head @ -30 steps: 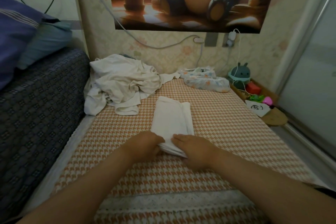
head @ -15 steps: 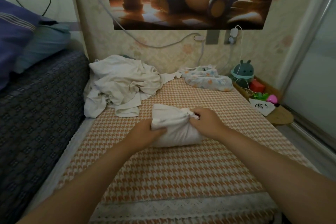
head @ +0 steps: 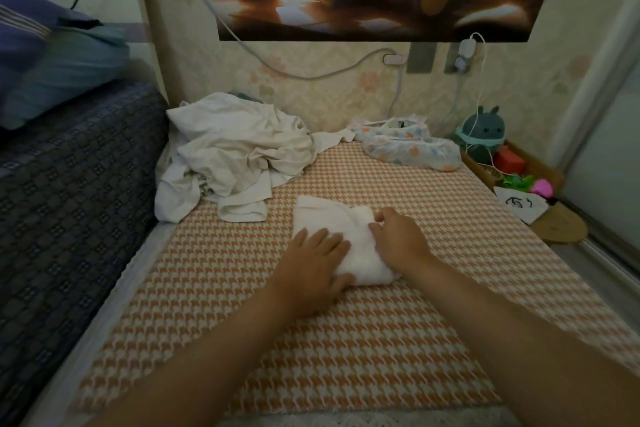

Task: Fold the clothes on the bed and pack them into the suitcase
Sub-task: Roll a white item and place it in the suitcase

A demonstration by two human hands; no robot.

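I see the folded cloth (head: 322,215) on the bed (head: 346,340), near the pile (head: 235,149) of clothes, with my left grip (head: 313,263) flat and wide on it and my right grip (head: 398,239) curled, pinching its fold.

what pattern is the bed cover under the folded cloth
Orange and white houndstooth, clearest in the head view on the bed cover around the folded cloth.

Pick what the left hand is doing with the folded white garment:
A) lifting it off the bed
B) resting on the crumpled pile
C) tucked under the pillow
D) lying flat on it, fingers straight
D: the left hand lies flat, fingers straight, on the folded white garment, which rests on the bed; the right hand curls its fingers on the other side.
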